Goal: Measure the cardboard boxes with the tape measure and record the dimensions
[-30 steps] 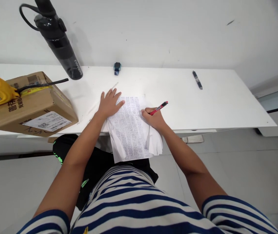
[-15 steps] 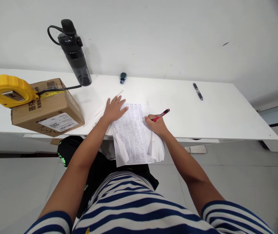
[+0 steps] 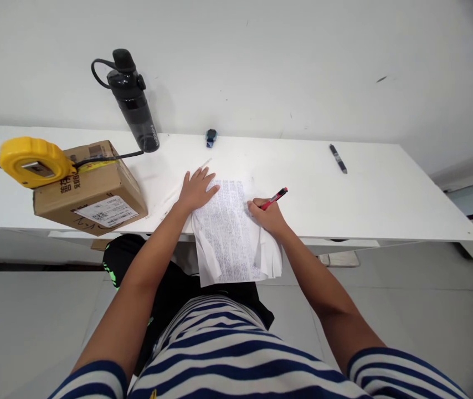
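The written sheets (image 3: 229,244) overhang the desk's (image 3: 386,194) front edge, so they might slip if the left hand (image 3: 197,191), fingers spread wide on the part the desk supports, eased off. The right hand (image 3: 268,215) holds the red pen (image 3: 276,198) in closed fingers; pressing beyond that edge could crease them.

Near frame centre I see the left hand (image 3: 197,192) spread on written paper (image 3: 229,238) and the right hand (image 3: 268,214) gripping a red pen (image 3: 276,198); a cardboard box (image 3: 93,185) at left, a black bottle (image 3: 137,115) at upper left.
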